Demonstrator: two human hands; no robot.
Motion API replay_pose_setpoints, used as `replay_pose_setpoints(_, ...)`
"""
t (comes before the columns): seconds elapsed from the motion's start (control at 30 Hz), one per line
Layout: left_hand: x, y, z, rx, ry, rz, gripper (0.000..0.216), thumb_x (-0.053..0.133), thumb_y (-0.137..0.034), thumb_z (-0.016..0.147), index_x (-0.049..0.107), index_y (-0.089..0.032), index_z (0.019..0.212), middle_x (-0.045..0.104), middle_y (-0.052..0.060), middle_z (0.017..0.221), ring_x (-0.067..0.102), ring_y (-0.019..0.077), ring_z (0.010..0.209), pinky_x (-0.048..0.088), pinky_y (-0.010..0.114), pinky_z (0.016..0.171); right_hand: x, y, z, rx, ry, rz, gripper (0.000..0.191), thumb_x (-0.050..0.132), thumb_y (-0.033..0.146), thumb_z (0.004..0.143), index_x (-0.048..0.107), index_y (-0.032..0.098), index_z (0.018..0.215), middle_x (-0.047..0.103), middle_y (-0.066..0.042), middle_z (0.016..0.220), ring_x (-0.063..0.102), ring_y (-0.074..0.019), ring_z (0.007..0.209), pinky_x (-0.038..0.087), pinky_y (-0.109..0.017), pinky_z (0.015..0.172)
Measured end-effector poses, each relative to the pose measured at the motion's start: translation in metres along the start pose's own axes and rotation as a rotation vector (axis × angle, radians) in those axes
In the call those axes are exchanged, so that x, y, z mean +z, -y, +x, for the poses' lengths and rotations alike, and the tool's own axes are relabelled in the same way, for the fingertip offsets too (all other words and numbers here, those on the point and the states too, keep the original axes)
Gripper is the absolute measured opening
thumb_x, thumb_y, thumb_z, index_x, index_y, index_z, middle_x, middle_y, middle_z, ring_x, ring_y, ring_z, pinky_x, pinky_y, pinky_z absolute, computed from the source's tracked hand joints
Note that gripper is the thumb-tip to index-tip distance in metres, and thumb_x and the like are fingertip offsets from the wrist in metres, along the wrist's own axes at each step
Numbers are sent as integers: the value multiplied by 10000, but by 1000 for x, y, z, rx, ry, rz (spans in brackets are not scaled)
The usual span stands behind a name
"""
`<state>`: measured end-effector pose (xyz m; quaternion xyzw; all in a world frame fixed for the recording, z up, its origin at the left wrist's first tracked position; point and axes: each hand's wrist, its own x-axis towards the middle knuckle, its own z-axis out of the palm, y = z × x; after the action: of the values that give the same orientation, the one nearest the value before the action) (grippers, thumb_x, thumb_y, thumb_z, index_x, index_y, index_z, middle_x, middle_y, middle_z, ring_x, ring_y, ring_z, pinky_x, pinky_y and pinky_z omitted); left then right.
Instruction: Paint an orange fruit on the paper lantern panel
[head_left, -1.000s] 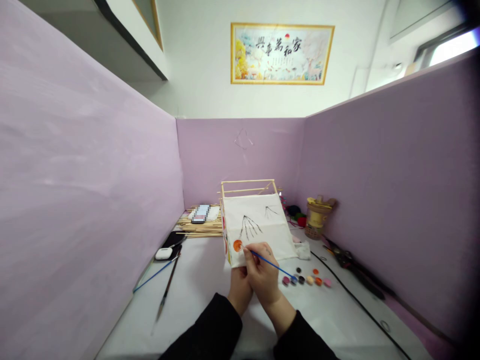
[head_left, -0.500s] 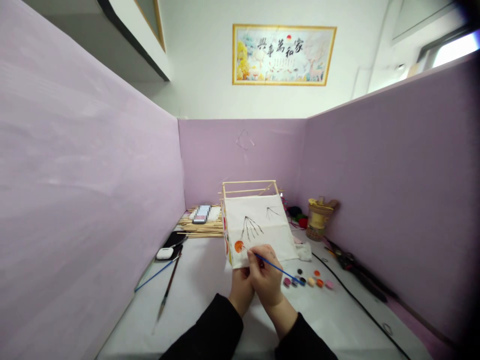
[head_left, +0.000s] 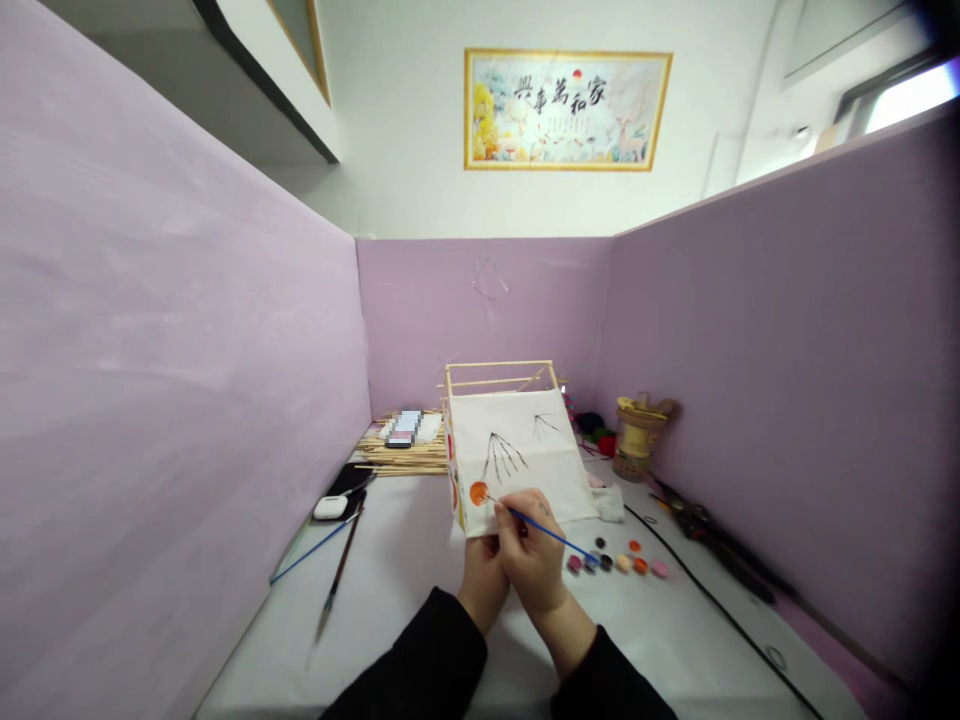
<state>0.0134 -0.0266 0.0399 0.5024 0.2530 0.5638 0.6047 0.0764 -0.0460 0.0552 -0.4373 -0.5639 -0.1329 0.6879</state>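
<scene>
A box-shaped lantern (head_left: pixel 551 480) with a thin wooden stick frame and white covering leans tilted in front of me. On its near face are black branching strokes (head_left: pixel 504 455) and an orange painted disc (head_left: pixel 478 493). My left hand (head_left: pixel 482 580) is closed at the lantern's lower edge, its fingers mostly hidden beneath the lantern and behind my other hand. Pinched in my right hand (head_left: pixel 534 560) is a thin blue paintbrush (head_left: pixel 551 534), its tip at the disc's right edge. My right hand rests against the left one.
Small paint pots (head_left: pixel 622 564) stand right of my hands. At left lie a brown-handled brush (head_left: pixel 346 560), another blue brush (head_left: pixel 311 553) and a white earbud case (head_left: pixel 330 508). Bamboo sticks (head_left: pixel 405 460) with a phone on top lie behind. Pliers (head_left: pixel 697 525) and a basket (head_left: pixel 634 450) line the right.
The blue paintbrush's rear end has shifted slightly left and up. Both hands and the lantern stay almost in place.
</scene>
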Motion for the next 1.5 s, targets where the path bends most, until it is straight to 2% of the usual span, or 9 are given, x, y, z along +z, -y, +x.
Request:
replay_pose_setpoints(0.23,-2,3,1,-1,-8,-3,327,754,-403,603,703,-132,779,744,118,855,670,274,884,518,378,833,0,-2,-1,0,-2,20,102,542,121,834,569,199,775,537,0,687,510,-148,673,434,-293,626)
replay_pose_setpoints(0.5,-2,5,2,4,-5,-4,337,753,-405,613,707,-125,795,743,121,833,674,276,860,522,382,817,-1,1,0,-9,11,31,108,540,118,834,561,201,768,528,4,674,509,-149,674,433,-291,626)
replay_pose_setpoints(0.63,-1,4,1,-21,12,-26,321,769,-393,591,702,-127,758,745,131,851,676,287,876,515,399,842,-1,0,0,22,-20,26,92,538,143,844,570,200,780,550,-1,697,527,-148,673,440,-293,629)
replay_pose_setpoints(0.87,1,-5,-1,-10,3,3,261,769,-378,584,696,-136,649,738,114,739,675,264,799,517,397,842,0,-3,-2,16,-22,16,86,555,138,839,580,203,789,559,-3,704,532,-149,677,446,-293,636)
replay_pose_setpoints(1.2,-2,6,1,-16,-5,5,255,772,-376,583,691,-139,634,736,105,716,676,253,773,524,394,833,0,-3,-1,23,-16,-10,82,552,145,842,591,203,798,571,-4,706,541,-149,679,449,-290,633)
replay_pose_setpoints(1.33,-2,8,2,3,7,-7,266,765,-383,608,704,-138,691,743,108,764,681,256,810,522,406,854,1,-3,-1,24,-26,4,83,546,141,850,590,203,818,571,-11,722,540,-150,692,457,-291,645)
replay_pose_setpoints(1.5,-5,11,3,-11,31,3,277,775,-392,602,691,-131,640,752,142,838,678,296,901,514,426,890,0,-3,-1,37,-6,-15,70,548,159,846,585,201,804,562,-5,706,530,-146,674,445,-281,625)
